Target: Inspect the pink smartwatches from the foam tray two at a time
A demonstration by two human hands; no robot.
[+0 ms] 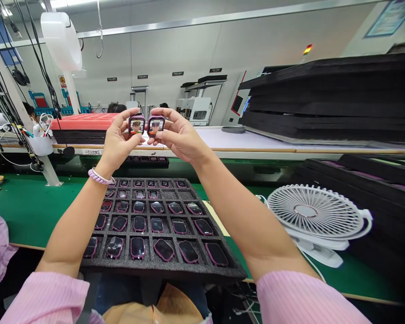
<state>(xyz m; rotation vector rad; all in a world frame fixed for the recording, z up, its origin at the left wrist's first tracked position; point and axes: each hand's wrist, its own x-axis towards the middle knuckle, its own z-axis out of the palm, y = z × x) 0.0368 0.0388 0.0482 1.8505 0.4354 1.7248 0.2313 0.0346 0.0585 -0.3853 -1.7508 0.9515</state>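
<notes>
My left hand (119, 137) pinches a purple-framed smartwatch case (137, 125) between thumb and fingers, its glossy face turned toward me. Right beside it, my right hand (178, 132) grips a second smartwatch case (155, 126) of the same kind. Both are raised side by side above the bench, with reflections on their faces. Below my arms lies a dark foam tray (180, 194) divided into square pockets. Many of these pockets hold similar purple-rimmed watch cases (137, 248). Part of the tray's left side is hidden by my left forearm.
A white fan (305, 211) stands on the green bench (27, 211) to the right. Stacked black foam trays (330, 99) fill the right of the raised shelf (219, 140). Red foam sheets (84, 121) lie left. A white cup of tools (41, 145) hangs by the post among cables.
</notes>
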